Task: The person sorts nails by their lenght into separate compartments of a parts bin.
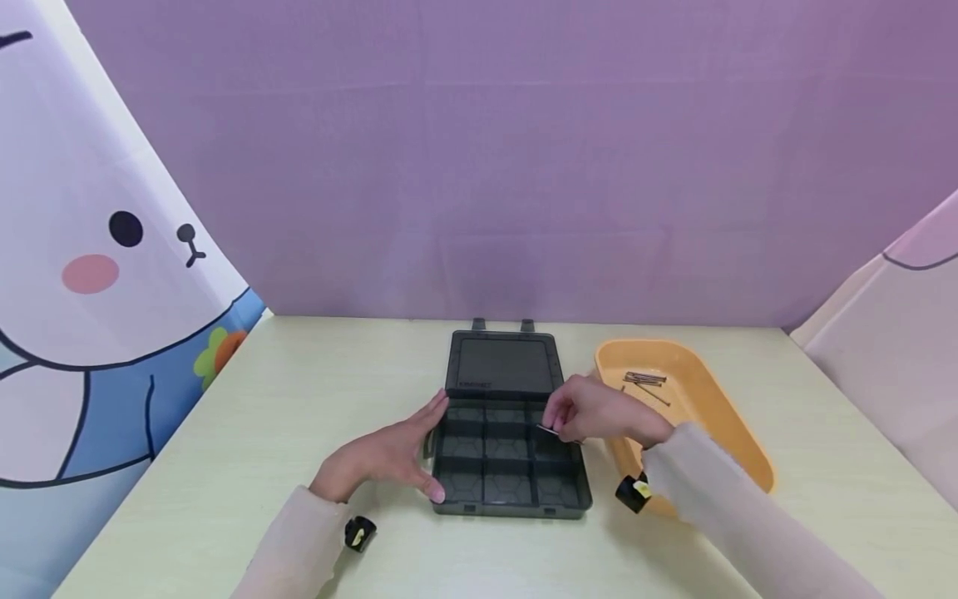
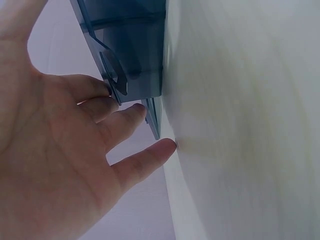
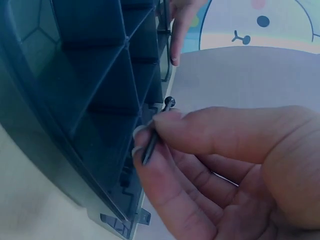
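A dark translucent organizer box (image 1: 516,510) lies on the table with its lid (image 1: 505,366) folded back, showing its divided compartments. My left hand (image 1: 392,453) is beside the box's left side, fingers spread, with the thumb at the front left corner. In the left wrist view, the fingertips (image 2: 134,112) are close to the side wall and latch. Over the right-hand compartments, my right hand (image 1: 599,411) pinches a dark metal nail (image 3: 153,145) between thumb and index finger. Another shiny sliver (image 3: 225,180) shows among its curled fingers.
An orange tray (image 1: 729,428) stands right of the box, partly under the right forearm. Several thin dark nails (image 1: 645,379) lie in it. A purple cloth (image 1: 479,166) hangs behind the pale table (image 1: 337,358), and a cartoon-print cloth (image 1: 112,333) is at the left.
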The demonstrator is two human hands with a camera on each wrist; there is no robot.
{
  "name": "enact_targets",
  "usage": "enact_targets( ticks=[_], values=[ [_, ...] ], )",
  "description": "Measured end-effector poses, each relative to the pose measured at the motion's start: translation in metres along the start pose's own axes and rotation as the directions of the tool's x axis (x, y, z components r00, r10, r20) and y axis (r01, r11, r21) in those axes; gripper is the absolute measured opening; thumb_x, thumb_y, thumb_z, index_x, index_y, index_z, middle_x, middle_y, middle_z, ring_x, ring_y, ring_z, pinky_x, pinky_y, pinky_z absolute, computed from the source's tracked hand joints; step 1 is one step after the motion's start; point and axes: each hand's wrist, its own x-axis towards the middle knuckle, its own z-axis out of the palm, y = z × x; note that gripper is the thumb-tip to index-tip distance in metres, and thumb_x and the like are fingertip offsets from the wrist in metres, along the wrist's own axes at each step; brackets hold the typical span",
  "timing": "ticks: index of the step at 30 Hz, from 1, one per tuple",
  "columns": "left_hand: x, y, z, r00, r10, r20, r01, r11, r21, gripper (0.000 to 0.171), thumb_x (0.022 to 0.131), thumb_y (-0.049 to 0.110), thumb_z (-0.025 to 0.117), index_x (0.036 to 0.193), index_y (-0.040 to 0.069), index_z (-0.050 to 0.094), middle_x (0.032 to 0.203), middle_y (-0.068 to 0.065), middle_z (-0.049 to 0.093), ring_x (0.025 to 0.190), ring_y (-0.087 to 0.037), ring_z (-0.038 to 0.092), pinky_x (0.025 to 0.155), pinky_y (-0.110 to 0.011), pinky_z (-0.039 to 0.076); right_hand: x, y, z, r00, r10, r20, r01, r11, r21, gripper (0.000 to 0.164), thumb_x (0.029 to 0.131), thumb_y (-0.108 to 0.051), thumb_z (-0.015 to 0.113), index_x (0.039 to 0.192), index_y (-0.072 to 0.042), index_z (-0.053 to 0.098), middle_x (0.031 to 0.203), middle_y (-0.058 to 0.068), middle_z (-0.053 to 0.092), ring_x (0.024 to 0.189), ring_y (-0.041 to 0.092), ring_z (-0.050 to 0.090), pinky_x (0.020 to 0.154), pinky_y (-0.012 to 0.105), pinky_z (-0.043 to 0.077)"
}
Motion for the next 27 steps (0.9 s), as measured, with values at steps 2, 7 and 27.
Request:
enact_targets(
  ticks=[2, 7, 27],
  values=[
    [0.000, 0.000, 0.000, 1.000, 0.000, -0.002, 0.000, 1.000, 0.005, 0.127, 0.067, 0.037, 0.085, 0.151, -0.004, 0.000, 0.160, -0.016, -0.009, 0.147, -0.035, 0.004, 0.114, -0.052, 0.023, 0.002, 0.000, 0.001, 1.000, 0.005, -0.001, -0.005, 1.000, 0.000, 0.017, 0.079, 0.011, 0.062, 0.092, 0.003, 0.069, 0.076, 0.005, 0.064, 0.066, 0.011, 0.054, 0.059, 0.023, 0.050],
    [0.000, 0.000, 0.000, 1.000, 0.005, 0.000, -0.005, 1.000, -0.005, 0.126, 0.067, 0.037, 0.085, 0.151, -0.003, -0.001, 0.160, -0.017, -0.010, 0.147, -0.036, 0.003, 0.114, -0.052, 0.022, 0.006, 0.005, 0.005, 0.999, 0.031, -0.006, -0.032, 0.999, -0.009, 0.014, 0.079, 0.010, 0.065, 0.089, 0.001, 0.069, 0.074, 0.003, 0.063, 0.066, 0.011, 0.054, 0.059, 0.024, 0.050],
    [-0.001, 0.001, 0.000, 1.000, 0.003, 0.001, -0.003, 1.000, 0.003, 0.126, 0.068, 0.036, 0.085, 0.151, -0.003, -0.001, 0.159, -0.017, -0.010, 0.147, -0.036, 0.003, 0.114, -0.052, 0.022, 0.010, 0.007, 0.009, 0.996, 0.090, -0.012, -0.090, 0.996, -0.025, 0.016, 0.078, 0.011, 0.065, 0.088, -0.001, 0.069, 0.077, 0.007, 0.064, 0.069, 0.013, 0.054, 0.062, 0.025, 0.050]
  ],
)
